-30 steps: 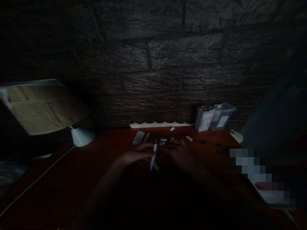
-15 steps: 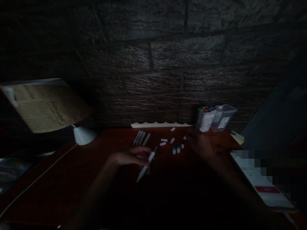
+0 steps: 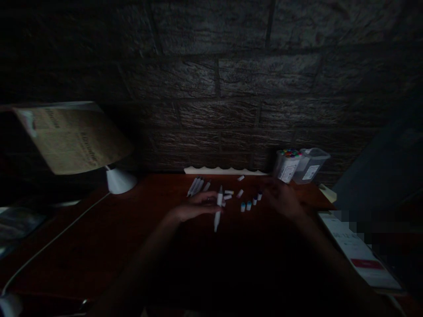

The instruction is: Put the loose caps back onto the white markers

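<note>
Beside the caps (image 3: 249,206), the right hand (image 3: 284,199) (partly shadowed) shows only dimly.

Wall (image 3: 205,114) is rising behind the worktop (image 3: 158,189); a strip (image 3: 228,171) is running along its foot. Lamp (image 3: 120,181) is standing left. Row of markers (image 3: 196,186) is lying toward the back, behind the left hand (image 3: 194,209), which is holding a single marker (image 3: 218,213). Caps (image 3: 249,205) are sitting mostly between the hands. Right hand (image 3: 284,199) is hovering before two adjoining containers (image 3: 289,171); the left one is holding pens (image 3: 291,153). Flat panel (image 3: 350,251) is lying far right.
</note>
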`<control>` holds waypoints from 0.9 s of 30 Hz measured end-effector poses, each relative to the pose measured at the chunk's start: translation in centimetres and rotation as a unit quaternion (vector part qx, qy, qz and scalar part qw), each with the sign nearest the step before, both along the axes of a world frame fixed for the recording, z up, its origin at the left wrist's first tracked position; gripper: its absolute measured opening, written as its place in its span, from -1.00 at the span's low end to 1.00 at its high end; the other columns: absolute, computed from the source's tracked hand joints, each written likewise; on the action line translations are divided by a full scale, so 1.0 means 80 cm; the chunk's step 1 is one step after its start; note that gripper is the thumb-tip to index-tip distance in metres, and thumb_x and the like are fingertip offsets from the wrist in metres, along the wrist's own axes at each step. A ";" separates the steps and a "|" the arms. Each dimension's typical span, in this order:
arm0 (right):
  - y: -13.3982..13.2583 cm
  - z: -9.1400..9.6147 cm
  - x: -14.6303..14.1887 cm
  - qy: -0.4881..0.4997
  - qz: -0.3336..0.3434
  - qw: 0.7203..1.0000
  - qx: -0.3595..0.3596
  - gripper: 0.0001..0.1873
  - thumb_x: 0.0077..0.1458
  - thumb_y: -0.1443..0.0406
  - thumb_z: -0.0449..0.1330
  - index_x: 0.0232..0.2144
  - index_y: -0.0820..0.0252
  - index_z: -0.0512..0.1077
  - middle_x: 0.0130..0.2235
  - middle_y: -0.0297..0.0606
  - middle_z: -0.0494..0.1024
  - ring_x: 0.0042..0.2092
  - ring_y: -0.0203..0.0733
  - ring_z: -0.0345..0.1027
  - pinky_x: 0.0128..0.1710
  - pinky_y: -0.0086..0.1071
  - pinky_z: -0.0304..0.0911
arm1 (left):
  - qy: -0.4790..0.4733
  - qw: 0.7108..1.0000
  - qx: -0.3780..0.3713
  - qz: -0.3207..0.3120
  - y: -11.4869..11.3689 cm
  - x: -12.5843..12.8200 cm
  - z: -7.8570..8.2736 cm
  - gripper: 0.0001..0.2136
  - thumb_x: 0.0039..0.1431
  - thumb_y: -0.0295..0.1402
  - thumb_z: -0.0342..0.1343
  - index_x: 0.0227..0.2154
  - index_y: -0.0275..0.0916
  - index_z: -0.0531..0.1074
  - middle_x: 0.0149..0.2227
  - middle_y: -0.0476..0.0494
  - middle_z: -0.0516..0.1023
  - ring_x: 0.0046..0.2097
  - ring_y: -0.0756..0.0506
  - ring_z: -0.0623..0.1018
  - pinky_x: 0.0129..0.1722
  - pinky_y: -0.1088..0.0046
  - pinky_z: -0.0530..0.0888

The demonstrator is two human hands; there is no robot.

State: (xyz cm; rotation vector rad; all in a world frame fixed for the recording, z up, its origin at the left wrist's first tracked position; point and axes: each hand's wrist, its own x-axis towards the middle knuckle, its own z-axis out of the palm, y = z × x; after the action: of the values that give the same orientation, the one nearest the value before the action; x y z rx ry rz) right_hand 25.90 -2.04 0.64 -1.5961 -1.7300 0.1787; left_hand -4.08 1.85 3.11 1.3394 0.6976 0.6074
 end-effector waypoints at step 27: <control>0.012 -0.013 0.055 0.010 -0.100 0.994 -0.037 -0.68 0.04 0.19 0.12 -0.16 0.23 0.39 -0.34 -0.19 0.56 -0.38 -0.17 0.45 -0.42 -0.38 0.28 | -0.115 0.972 -0.038 0.202 0.031 -0.004 -0.018 -0.66 -0.04 -0.34 0.35 -0.17 -0.27 0.49 -0.23 -0.17 0.63 -0.34 0.01 0.59 -0.37 0.56 0.48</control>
State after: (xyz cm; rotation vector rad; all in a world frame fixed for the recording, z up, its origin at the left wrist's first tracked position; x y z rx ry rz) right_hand 30.31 -1.08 -0.38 -1.8044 -1.5522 0.1622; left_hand -4.39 4.34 1.64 1.0395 0.7998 1.0350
